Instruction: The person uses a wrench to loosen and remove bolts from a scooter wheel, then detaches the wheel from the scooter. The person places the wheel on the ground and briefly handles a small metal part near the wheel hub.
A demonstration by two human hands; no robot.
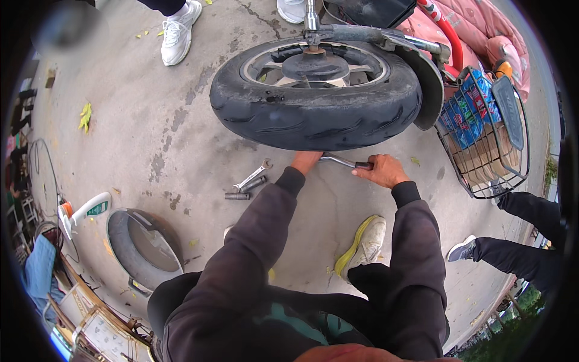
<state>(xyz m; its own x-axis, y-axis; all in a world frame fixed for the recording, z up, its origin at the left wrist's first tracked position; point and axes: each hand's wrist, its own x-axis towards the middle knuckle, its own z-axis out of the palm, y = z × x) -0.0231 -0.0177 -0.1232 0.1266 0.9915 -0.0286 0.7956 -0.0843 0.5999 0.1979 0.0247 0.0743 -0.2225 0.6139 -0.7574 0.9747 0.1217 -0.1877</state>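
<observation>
A black scooter tire on a spoked wheel fills the upper middle, with a chrome socket tool standing upright on its hub. Below the tire, my right hand grips the dark handle of a chrome wrench bar. My left hand is at the bar's other end, under the tire's edge, its fingers hidden. An open-end wrench and dark metal sockets lie on the concrete to the left.
A grey basin and white spray bottle lie lower left. A wire basket and pink quilt are at the right. Other people's white shoes show at the top, dark-trousered legs at the right.
</observation>
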